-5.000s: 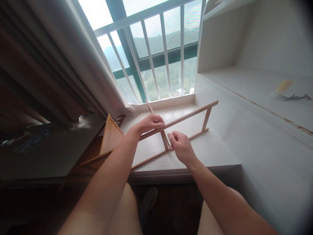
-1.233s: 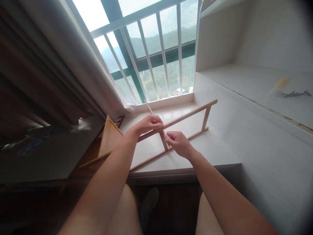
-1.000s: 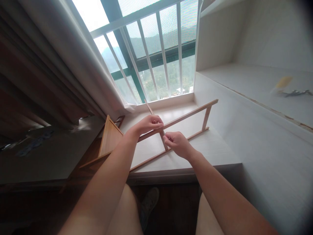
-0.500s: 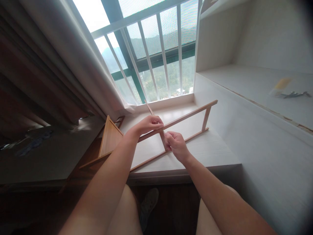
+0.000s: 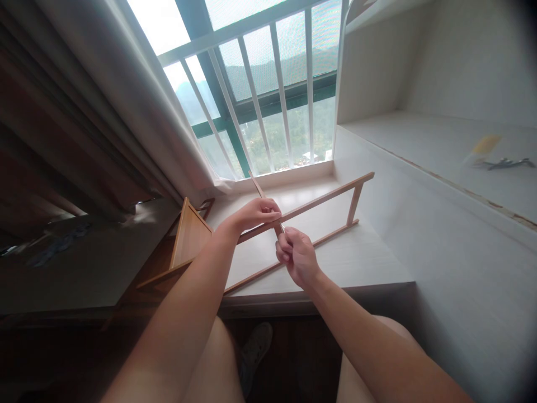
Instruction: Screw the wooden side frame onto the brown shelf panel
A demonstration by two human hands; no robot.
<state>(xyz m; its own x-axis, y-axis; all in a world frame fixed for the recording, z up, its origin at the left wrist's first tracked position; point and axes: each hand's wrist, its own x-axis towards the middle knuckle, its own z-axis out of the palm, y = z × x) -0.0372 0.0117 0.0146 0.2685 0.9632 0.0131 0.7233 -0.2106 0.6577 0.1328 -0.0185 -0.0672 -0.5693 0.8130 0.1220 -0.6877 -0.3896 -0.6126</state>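
Note:
A wooden frame [image 5: 323, 198] of thin slats lies across the white sill in front of the window. My left hand [image 5: 260, 215] is closed around its upper rail, at the joint with a crosspiece. Just below it on the right, my right hand [image 5: 298, 253] is closed on a thin metal tool [image 5: 282, 228]. The tool's shiny end points up to the underside of that joint; my fingers hide the rest, so its exact kind does not show. A second wooden slat [image 5: 257, 184] sticks up beyond my left hand toward the window.
A wooden panel with a frame [image 5: 188, 238] leans at the left end of the sill [image 5: 369, 260]. Small metal pieces [image 5: 509, 163] and a yellowish packet [image 5: 486, 145] lie on the right shelf. A curtain [image 5: 168, 123] hangs left; white bars [image 5: 280, 95] cross the window.
My right hand has turned and shifted slightly down and left, showing more of the metal tool. My left hand and the wooden frame stay nearly in place.

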